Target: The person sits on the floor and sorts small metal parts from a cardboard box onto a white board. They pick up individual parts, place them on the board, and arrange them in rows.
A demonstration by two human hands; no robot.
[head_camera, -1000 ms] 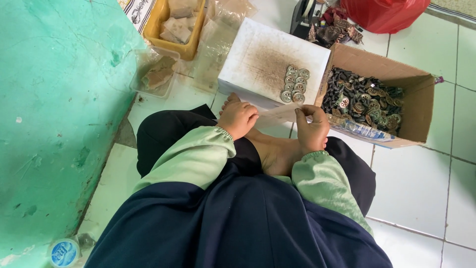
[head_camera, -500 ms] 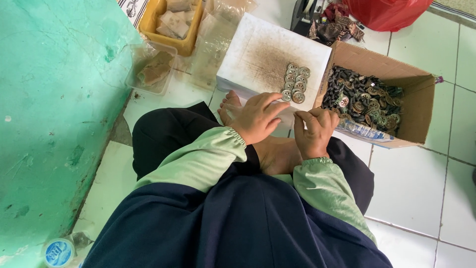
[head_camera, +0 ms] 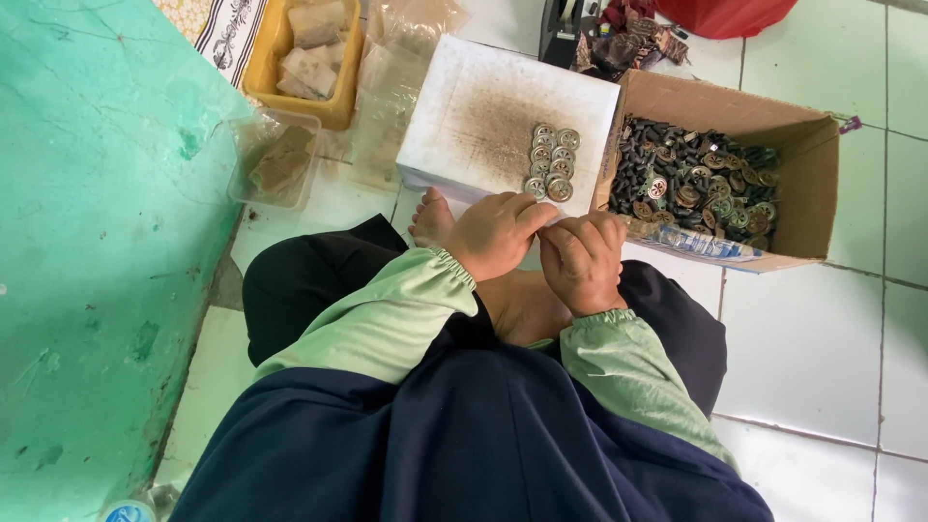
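Note:
My left hand [head_camera: 498, 232] and my right hand [head_camera: 585, 256] meet over my crossed legs, fingertips pressed together. Both pinch a small thin clear plastic piece, almost wholly hidden by the fingers. Just beyond them stands a white box [head_camera: 474, 106] with a rusty stain on top. Several round metal discs [head_camera: 551, 159] lie in short rows at its near right edge. To the right, an open cardboard box [head_camera: 817, 184] holds a heap of dark and brassy round parts [head_camera: 696, 184]. My bare foot [head_camera: 430, 217] shows beside my left hand.
A green painted wall [head_camera: 97, 242] runs along the left. A yellow tray [head_camera: 343, 101] with pale blocks and a clear plastic tub [head_camera: 275, 159] sit at the back left, next to clear bags. A red bag [head_camera: 725, 14] lies behind the cardboard box. White floor tiles spread to the right.
My left hand has moved right and forward until its fingertips meet my right hand. The clear strip that stretched between the hands a second ago is now covered by the fingers.

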